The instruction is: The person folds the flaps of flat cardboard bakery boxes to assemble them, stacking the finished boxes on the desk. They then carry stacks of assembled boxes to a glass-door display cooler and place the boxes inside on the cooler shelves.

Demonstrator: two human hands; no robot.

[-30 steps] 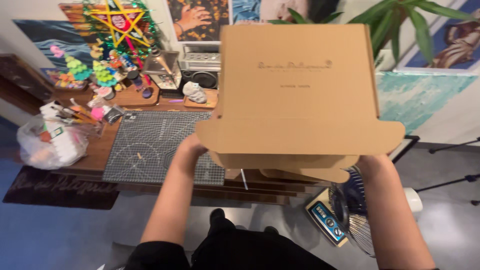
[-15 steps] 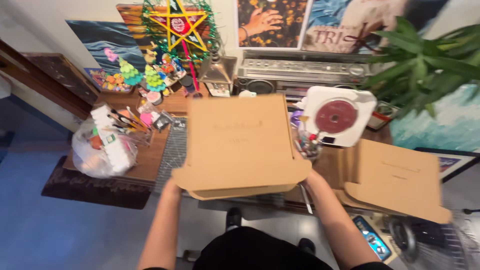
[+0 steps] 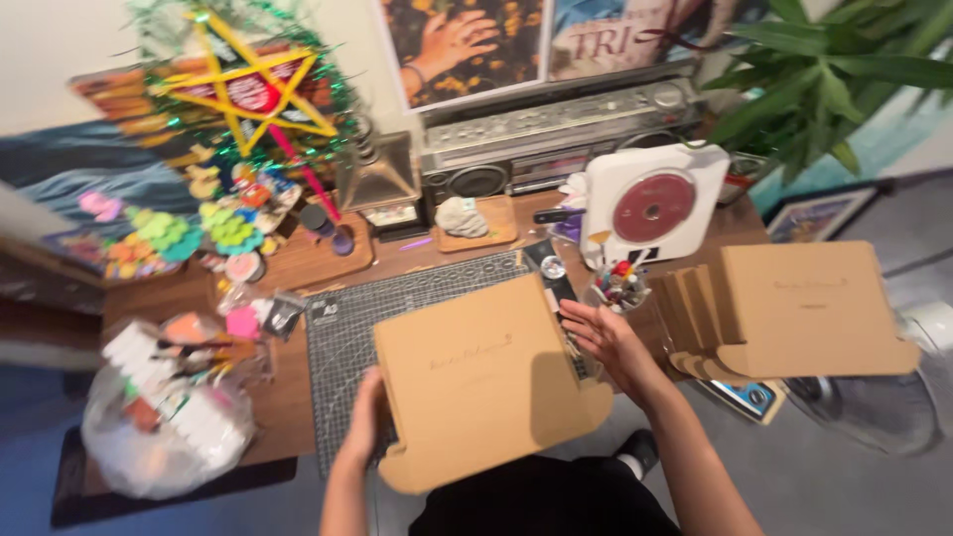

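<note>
a: what's the left hand [image 3: 365, 417] doing?

b: its grip is closed on the left edge of the flat cardboard box [image 3: 481, 377], fingers tucked under, thumb side up.

a: and the right hand [image 3: 608, 342]?

b: open, fingers spread, the palm resting against the box's right edge at about three o'clock. not clamped round it.

a: where does the box sit?

b: flat over the near part of the dark cutting mat [image 3: 397, 308] on the wooden desk [image 3: 298, 273], its tabbed end hanging past the desk's front edge toward six o'clock.

a: what lies around it?

b: at one o'clock of the box, a cup of pens [image 3: 617, 286], just beside the right hand. beyond that a white disc player [image 3: 650, 203]. at three o'clock, well apart, a stack of the same folded cardboard boxes [image 3: 794, 308]. at twelve o'clock a silver boombox [image 3: 556, 134] against the wall. at eleven o'clock a yellow star ornament [image 3: 248, 89] with tinsel. at nine o'clock a clear plastic bag [image 3: 164, 427] of craft bits.
</note>
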